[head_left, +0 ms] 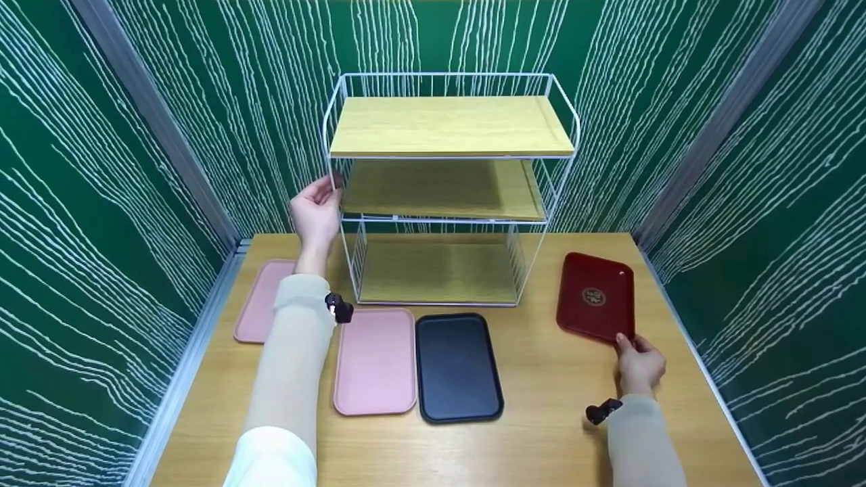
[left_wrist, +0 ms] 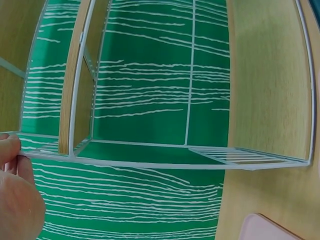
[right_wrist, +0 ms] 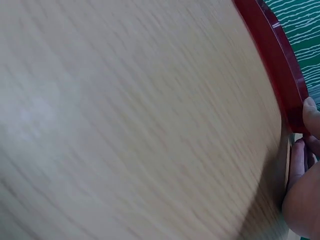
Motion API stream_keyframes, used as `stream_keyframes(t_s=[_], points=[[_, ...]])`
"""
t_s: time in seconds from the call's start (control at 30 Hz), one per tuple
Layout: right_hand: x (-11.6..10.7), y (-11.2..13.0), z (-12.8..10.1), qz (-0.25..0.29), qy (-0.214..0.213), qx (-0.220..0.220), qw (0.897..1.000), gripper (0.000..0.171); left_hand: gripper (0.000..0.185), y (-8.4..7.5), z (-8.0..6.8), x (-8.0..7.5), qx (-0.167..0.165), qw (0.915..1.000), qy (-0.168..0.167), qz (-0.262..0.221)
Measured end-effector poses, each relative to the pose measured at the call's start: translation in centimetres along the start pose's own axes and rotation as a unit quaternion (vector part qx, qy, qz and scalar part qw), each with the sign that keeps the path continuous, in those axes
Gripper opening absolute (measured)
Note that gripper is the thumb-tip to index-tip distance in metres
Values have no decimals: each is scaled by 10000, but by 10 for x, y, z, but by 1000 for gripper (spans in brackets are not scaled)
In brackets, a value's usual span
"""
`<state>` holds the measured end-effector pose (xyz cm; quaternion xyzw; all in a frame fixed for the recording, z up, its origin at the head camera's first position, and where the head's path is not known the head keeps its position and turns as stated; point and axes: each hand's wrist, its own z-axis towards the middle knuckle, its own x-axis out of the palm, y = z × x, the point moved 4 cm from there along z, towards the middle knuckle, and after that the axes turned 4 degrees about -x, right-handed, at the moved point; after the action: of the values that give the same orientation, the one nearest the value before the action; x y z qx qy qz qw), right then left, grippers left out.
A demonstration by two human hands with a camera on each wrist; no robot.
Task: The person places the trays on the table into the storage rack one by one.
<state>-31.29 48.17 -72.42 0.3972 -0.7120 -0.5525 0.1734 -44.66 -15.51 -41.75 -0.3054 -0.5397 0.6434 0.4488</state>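
Green walls streaked with white lines are closing in on three sides of a light wooden table (head_left: pixel 541 419). Going left to right, a pink tray (head_left: pixel 260 301) is lying partly under the left sleeve, then a second pink tray (head_left: pixel 374 362) and a black tray (head_left: pixel 457 367) are lying side by side in front of a white wire rack (head_left: pixel 450 189) with three wooden shelves. The left hand (head_left: pixel 314 213) is touching the rack's left front post, fingers loosely curved beside the wire. Further right, a dark red tray (head_left: pixel 595 294) is lying at the table's right side, and the right hand (head_left: pixel 638 364) is pinching its near corner.
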Motion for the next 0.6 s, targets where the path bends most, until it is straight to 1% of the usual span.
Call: stream_keyframes(t_s=[0.1, 0.23, 0.33, 0.43, 0.6], points=[[3, 1, -1, 410, 8, 84, 9991, 67, 30, -1, 1, -1, -38, 10000, -2, 74], [4, 3, -4, 1155, 29, 263, 9930, 68, 30, 0, 1, 0, -4, 10000, 51, 49], [6, 5, -8, 1757, 65, 396, 9836, 69, 31, 1, 1, 1, 14, 9999, 113, 5], [8, 7, -12, 2188, 83, 500, 9744, 69, 32, 0, 1, 1, 1, 9999, 126, -13], [12, 11, -15, 2618, 58, 467, 9640, 67, 29, -1, 1, -1, 103, 9999, 101, 4]])
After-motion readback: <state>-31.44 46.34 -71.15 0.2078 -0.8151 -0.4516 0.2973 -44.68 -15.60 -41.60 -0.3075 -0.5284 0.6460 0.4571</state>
